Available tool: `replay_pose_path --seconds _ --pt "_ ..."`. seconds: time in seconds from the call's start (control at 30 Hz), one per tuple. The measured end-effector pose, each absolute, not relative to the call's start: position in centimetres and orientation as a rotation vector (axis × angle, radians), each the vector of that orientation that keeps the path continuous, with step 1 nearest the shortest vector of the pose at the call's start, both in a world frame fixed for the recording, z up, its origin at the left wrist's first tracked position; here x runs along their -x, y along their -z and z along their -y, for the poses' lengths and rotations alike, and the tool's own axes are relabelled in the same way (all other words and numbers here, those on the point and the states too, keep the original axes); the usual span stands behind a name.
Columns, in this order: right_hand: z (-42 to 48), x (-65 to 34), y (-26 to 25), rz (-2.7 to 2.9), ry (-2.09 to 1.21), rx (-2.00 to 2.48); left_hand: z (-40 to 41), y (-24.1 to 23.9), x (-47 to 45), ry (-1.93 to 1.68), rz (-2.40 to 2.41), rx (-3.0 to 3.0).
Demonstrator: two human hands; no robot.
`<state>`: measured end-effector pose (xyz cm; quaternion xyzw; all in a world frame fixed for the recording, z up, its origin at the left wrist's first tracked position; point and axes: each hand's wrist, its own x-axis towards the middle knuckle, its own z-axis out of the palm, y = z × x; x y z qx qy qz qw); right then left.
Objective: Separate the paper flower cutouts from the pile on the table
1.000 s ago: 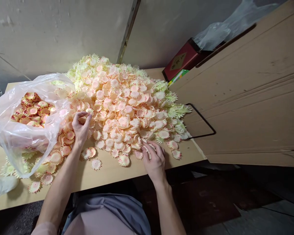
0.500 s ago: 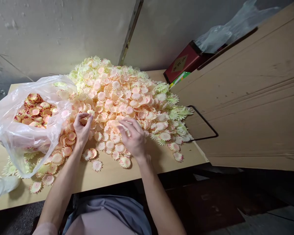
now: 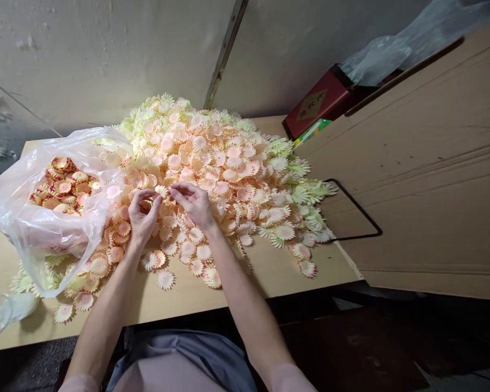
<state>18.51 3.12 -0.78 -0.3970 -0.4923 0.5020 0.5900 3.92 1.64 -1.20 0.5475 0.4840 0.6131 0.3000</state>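
Note:
My left hand (image 3: 144, 215) curls with thumb and forefinger closed on a small pale artificial flower disc (image 3: 161, 191) with a frilled edge. Just right of it, my right hand (image 3: 194, 204) has its thumb and fingers pinched together, their tips close to that disc. Whatever the right fingertips hold is too small or hidden to make out. Both hands are over the front of a large heap of loose flower discs (image 3: 228, 160), peach and pink in the middle, pale green along the outer sides.
Left of the hands, an open clear plastic bag (image 3: 32, 226) holds red-edged flower discs (image 3: 63, 188). A clear plastic cup (image 3: 8, 316) lies on its side on the wooden table (image 3: 179, 305). At right stand a red box (image 3: 316, 103), a large cardboard sheet (image 3: 433, 190) and a black wire frame (image 3: 361, 212).
My right hand has moved left from over the heap to beside my left hand, its fingers now pinched. My left hand stays by the bag with the disc. The view has shifted slightly.

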Motion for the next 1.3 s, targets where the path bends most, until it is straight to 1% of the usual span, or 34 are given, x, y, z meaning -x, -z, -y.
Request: replay_pose_path --seconds 0.17,0.37,0.5,0.77,1.0,1.3 --pt "-2.8 -18.3 1.8 1.062 -1.314 0.899 -1.6 1.4 -3.9 -1.555 -1.268 -1.529" --pt "-2.5 -18.7 1.8 1.01 -1.356 0.86 -1.4 1.8 -3.8 -1.415 -1.232 -1.677" --pt "-2.5 -18.8 1.8 1.012 -1.389 0.868 -1.4 1.8 -3.8 -1.397 -1.231 -1.738" --pt "-2.5 -18.8 2.0 1.043 -1.38 0.844 -1.0 1.3 -3.8 -1.334 -1.27 -1.692" --pt "-2.3 -18.7 1.8 1.037 -1.444 0.804 -1.2 0.9 -3.9 -1.373 -1.256 -1.654" --pt "-2.5 -18.4 2.1 1.014 -1.418 0.81 -1.1 1.0 -3.8 -1.345 -1.277 -1.648"
